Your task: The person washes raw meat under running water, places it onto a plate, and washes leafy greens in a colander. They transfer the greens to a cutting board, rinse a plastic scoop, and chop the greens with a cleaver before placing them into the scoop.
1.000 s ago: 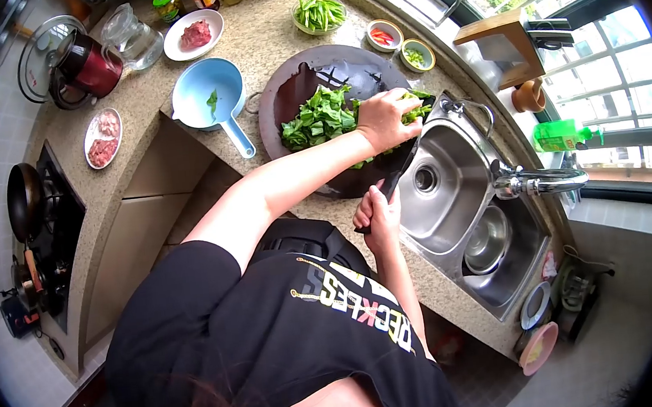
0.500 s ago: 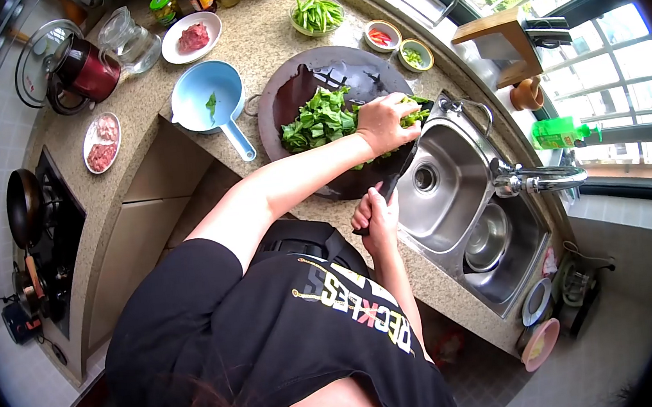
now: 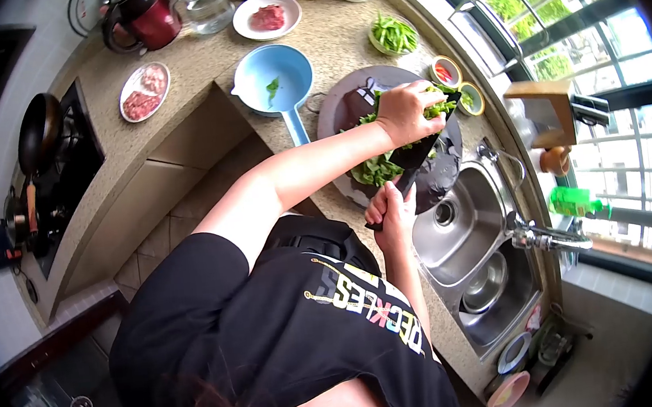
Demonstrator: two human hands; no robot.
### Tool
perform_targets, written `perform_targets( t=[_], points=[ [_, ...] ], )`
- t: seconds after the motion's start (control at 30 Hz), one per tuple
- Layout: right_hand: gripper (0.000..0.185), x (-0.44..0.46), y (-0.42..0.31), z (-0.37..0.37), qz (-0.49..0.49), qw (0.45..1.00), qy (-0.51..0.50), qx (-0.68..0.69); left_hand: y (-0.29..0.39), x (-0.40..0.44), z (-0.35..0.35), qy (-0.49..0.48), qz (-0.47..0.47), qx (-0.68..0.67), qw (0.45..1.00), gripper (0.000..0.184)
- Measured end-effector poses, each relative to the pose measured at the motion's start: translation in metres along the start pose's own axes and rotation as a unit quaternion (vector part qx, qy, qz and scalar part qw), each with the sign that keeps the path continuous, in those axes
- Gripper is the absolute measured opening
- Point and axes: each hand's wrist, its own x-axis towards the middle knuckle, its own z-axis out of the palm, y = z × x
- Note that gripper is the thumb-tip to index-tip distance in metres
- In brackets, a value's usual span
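My right hand (image 3: 391, 211) is wrapped round the handle of a dark kitchen knife (image 3: 418, 162), whose wide blade points up and right across the round cutting board (image 3: 331, 117). On the far side of the blade, my left hand (image 3: 411, 113) has its fingers curled over a bunch of leafy greens (image 3: 376, 170), gathering them against the blade. More leaves lie on the board below the left wrist. Part of the greens is hidden by the left hand and forearm. Wet dark patches show on the board right of the knife.
A blue strainer-like basin (image 3: 273, 59) with one leaf stands left of the board. Behind are plates of meat (image 3: 266, 5) (image 3: 157, 80), a bowl of cut green vegetables (image 3: 394, 34) and small bowls (image 3: 445, 71). The double sink (image 3: 444, 243) lies right; a knife block (image 3: 541, 112) stands by the window.
The view has shifted, so the counter appears further right. The knife and left hand have moved over the board, with the greens now bunched along the blade.
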Motion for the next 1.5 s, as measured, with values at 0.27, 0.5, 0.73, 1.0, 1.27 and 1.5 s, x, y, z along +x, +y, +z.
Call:
perform_targets(
  t=[0.27,0.5,0.73,1.0,1.27,1.5],
  points=[
    [0.014,0.047,0.052,0.074,0.074,0.992,-0.091,-0.037,-0.091,-0.005,-0.099,0.077,-0.043,0.087,0.992,0.029],
    [0.016,0.091,0.102,0.11,0.132,0.98,-0.125,-0.079,-0.168,-0.033,-0.144,0.11,-0.119,0.094,0.982,0.027],
    [0.014,0.105,0.095,0.119,0.14,0.971,-0.105,-0.165,-0.209,-0.041,-0.154,0.06,-0.176,0.085,0.979,0.027],
    [0.014,0.109,0.077,0.111,0.138,0.96,-0.097,-0.223,-0.242,-0.048,-0.153,-0.098,-0.235,0.171,0.952,0.033],
    [0.013,0.11,0.072,0.106,0.133,0.959,-0.107,-0.228,-0.219,-0.045,-0.163,-0.029,-0.198,0.075,0.977,0.025],
    [0.015,0.108,0.062,0.119,0.155,0.963,-0.123,-0.182,-0.194,-0.042,-0.135,0.103,-0.096,0.16,0.977,0.02]
  ],
)
